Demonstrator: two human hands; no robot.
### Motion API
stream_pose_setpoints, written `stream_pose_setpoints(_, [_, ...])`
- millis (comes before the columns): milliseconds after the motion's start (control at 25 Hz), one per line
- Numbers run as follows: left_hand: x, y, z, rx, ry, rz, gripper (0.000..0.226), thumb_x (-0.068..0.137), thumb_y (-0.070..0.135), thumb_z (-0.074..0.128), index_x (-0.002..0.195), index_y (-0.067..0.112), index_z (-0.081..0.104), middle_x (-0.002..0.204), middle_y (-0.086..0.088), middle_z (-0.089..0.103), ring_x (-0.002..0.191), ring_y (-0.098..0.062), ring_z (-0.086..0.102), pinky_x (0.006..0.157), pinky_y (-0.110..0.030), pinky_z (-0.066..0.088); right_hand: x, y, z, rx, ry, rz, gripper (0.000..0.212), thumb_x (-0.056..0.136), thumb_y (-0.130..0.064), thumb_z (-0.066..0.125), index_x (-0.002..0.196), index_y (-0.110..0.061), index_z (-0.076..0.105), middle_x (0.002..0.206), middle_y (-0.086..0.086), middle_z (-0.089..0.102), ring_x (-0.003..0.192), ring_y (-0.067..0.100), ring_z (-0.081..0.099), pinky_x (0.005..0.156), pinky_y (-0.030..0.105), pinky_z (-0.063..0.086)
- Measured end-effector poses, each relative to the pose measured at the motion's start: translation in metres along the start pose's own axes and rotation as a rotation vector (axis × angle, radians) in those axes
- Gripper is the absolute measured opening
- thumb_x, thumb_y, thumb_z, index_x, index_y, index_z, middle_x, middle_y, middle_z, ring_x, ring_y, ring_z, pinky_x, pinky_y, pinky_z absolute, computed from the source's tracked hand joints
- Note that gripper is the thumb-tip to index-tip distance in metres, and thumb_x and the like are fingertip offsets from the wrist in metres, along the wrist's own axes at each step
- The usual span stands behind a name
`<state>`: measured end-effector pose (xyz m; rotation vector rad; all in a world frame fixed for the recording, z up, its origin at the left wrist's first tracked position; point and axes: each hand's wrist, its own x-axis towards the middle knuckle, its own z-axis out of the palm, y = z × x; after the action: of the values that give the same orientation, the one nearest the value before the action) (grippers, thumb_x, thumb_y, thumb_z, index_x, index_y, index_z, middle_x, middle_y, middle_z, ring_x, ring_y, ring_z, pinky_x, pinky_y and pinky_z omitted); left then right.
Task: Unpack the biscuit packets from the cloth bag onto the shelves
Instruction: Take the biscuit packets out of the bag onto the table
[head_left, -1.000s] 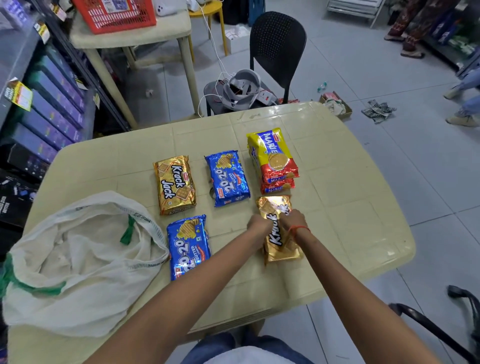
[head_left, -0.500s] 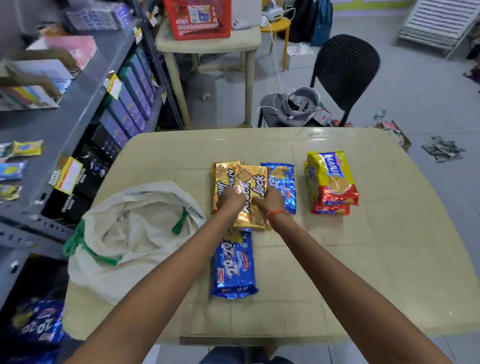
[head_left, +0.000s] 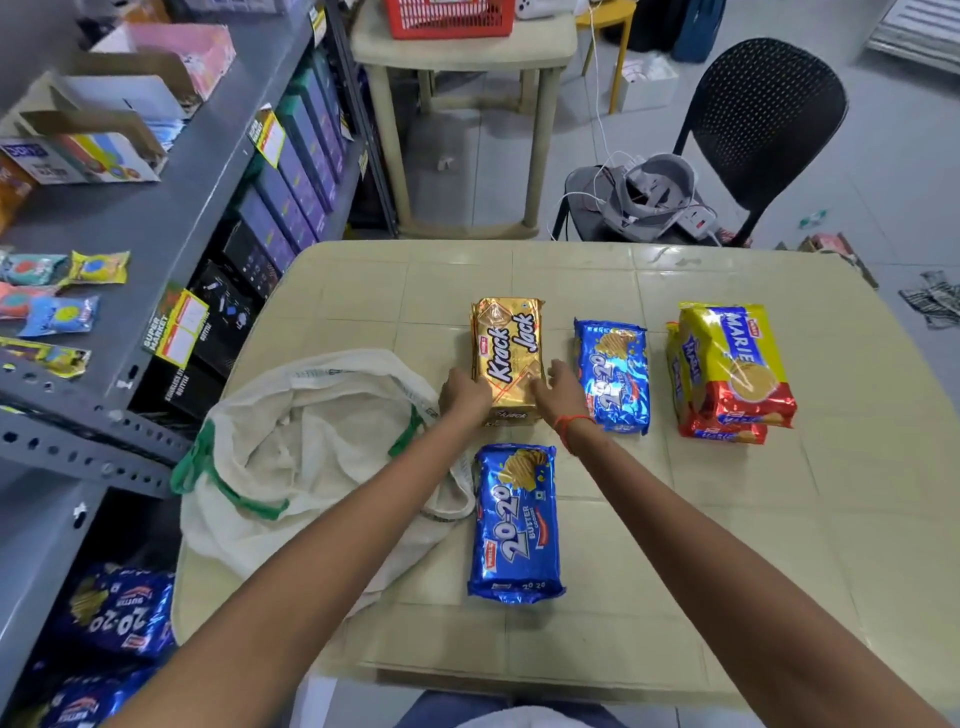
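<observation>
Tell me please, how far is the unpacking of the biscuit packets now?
Done: the packets seem out of the cloth bag, which lies slumped open. In hand: the left hand and right hand flank the stacked Krack Jack packets. Left: these, two 20-20 packets and the Marie stack all lie on the table, not on the shelves.

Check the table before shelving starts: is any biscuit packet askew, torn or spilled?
Nothing looks torn or spilled. The Krack Jack packets sit stacked between both hands, the Marie packets are stacked slightly offset, and the two 20-20 packets lie flat, separately.
</observation>
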<state>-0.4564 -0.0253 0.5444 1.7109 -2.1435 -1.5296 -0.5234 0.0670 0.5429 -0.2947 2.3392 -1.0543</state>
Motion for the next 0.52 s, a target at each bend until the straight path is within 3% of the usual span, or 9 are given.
stream_pose_setpoints(120, [-0.029,-0.046,0.024,0.006,0.039,-0.135,0.039,0.093,0.022,0.04,0.128,0.005,0.042,0.133,-0.017,0.046,0.117,-0.036,0.052,0.097,-0.046,0.048,-0.023,0.037,0.007,-0.018,0.181,0.131,0.045,0.091,-0.02,0.05,0.131,0.0,0.046,0.135,0.023,0.047,0.126,0.036,0.043,0.106,0.041,0.037])
stream_pose_setpoints(280, [-0.043,-0.1,0.051,-0.026,-0.123,-0.297,0.054,0.073,0.025,0.046,0.125,0.013,0.05,0.13,-0.015,0.051,0.109,-0.037,0.059,0.09,-0.047,0.054,-0.062,0.079,0.032,0.005,-0.056,0.365,0.048,0.086,-0.027,0.056,0.127,-0.003,0.05,0.132,0.024,0.048,0.12,0.039,0.05,0.102,0.042,0.043])
stream_pose_setpoints(400, [-0.025,-0.121,0.066,-0.172,-0.163,-0.325,0.046,0.069,0.019,0.048,0.113,0.009,0.059,0.116,-0.02,0.063,0.089,-0.035,0.067,0.068,-0.04,0.06,-0.079,0.089,0.035,-0.022,-0.052,0.326,0.043,0.087,-0.02,0.052,0.126,-0.001,0.049,0.131,0.026,0.044,0.119,0.042,0.048,0.102,0.043,0.042])
stream_pose_setpoints(520, [-0.036,-0.097,0.067,-0.201,-0.224,-0.222,0.034,0.062,0.02,0.052,0.093,0.019,0.065,0.109,-0.017,0.066,0.087,-0.037,0.069,0.075,-0.05,0.06,-0.074,0.083,0.015,0.028,0.045,0.354,0.042,0.089,-0.018,0.051,0.125,0.002,0.049,0.131,0.027,0.045,0.119,0.042,0.047,0.102,0.042,0.04])
